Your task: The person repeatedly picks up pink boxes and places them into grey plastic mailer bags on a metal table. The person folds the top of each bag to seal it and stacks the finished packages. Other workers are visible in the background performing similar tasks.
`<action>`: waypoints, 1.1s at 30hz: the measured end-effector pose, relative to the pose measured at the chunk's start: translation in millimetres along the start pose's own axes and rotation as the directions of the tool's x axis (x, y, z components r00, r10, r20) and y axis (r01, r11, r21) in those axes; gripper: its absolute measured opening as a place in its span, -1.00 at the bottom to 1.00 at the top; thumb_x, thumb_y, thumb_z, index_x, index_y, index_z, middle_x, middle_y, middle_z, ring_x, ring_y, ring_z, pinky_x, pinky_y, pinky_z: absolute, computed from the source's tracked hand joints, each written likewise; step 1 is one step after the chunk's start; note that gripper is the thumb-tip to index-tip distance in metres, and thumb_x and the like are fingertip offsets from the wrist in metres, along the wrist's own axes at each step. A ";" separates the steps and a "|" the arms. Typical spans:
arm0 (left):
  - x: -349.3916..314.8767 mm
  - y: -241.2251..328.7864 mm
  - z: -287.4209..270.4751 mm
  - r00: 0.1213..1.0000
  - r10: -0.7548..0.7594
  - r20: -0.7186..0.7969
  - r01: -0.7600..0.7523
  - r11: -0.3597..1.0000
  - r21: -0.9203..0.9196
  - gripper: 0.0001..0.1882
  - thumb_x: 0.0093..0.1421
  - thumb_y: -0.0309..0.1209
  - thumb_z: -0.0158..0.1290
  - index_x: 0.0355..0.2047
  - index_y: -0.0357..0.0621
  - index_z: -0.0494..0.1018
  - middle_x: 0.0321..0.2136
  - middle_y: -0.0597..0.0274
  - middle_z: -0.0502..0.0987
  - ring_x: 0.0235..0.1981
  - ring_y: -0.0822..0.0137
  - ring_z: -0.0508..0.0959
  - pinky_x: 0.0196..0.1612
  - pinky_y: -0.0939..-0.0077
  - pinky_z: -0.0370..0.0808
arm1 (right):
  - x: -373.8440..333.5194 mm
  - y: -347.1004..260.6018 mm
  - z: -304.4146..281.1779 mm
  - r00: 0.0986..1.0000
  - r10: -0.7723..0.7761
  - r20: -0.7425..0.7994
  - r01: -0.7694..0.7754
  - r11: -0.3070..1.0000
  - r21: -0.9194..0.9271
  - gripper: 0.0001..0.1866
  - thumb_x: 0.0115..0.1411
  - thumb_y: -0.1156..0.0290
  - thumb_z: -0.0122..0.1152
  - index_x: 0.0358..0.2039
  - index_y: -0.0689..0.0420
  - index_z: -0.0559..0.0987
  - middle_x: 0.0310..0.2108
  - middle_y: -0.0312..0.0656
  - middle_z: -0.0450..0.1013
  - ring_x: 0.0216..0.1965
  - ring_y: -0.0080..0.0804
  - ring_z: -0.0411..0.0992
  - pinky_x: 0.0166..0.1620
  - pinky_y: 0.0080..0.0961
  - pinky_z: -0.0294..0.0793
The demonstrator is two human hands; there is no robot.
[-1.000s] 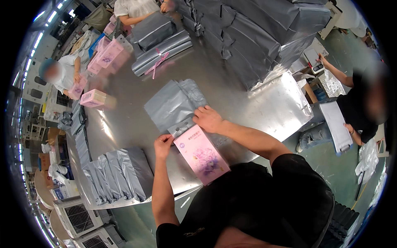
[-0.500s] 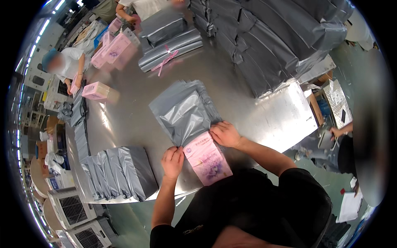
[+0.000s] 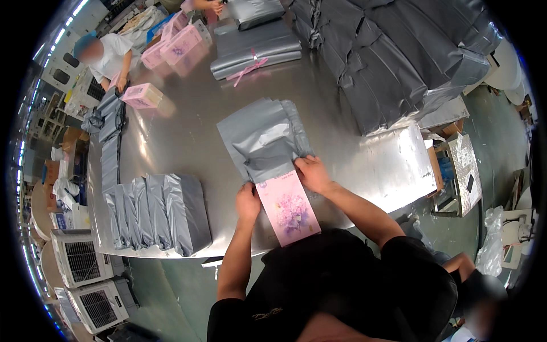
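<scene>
Fingers of the left hand point(image 3: 248, 200) and right hand point(image 3: 314, 174) pinch the mouth of the grey bag point(image 3: 265, 134) around the pink box point(image 3: 289, 211) at the near bench point(image 3: 188, 137), where skewed pushing could make a corner tear it.

- The far end of my pink flowered box point(image 3: 289, 210) is hidden by the grey plastic bag point(image 3: 265, 137).
- The top edge cuts off the dark grey parcel pile point(image 3: 393, 62).
- The co-worker point(image 3: 478, 293) at lower right looks blurred to me.
</scene>
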State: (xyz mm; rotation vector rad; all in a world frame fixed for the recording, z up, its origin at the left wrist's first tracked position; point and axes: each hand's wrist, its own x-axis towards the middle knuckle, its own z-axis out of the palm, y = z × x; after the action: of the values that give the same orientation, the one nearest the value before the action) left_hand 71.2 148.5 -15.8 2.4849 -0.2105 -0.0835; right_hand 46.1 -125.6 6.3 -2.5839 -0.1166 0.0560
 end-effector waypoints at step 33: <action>-133.7 5.2 15.8 0.888 -0.314 0.335 0.433 0.331 -0.838 -0.92 0.34 -0.46 0.12 -0.29 -0.19 0.51 -0.61 0.35 0.48 -0.69 0.54 0.34 -0.65 0.63 0.22 | -71.8 -87.1 44.3 0.957 -0.218 0.192 0.186 0.967 0.172 -0.76 0.32 0.22 0.14 -0.07 -0.05 0.62 -0.29 -0.11 0.60 -0.27 0.05 0.56 -0.19 -0.04 0.56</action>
State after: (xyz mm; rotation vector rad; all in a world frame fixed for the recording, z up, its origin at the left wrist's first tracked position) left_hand -63.0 157.9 -24.0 1.3485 0.3293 -0.4248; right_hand -34.5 -35.5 15.8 -2.3930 -0.4377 0.2522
